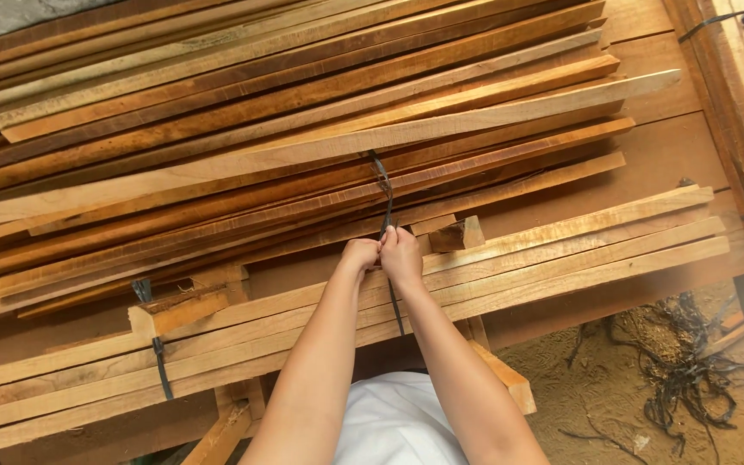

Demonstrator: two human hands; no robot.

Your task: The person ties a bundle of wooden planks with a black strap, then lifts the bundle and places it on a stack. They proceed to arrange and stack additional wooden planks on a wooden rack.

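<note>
Head view, looking down: 2 bare forearms are stretched forward and meet at the centre. The left hand [360,256] and right hand [401,256] are pressed together, fingers curled and pinched on a dark plastic strap [385,196]. This strap is seen running up toward 12 o'clock over a large stack of wooden slats [303,129], and down toward 6 o'clock across a nearer bundle of pale slats [561,250]. The strap appears not yet tied off. A second strap [160,362] is already fastened around the nearer bundle at 8 o'clock. Loose strap offcuts [691,379] lie on dirt ground at 4 o'clock. No containers are shown.
</note>
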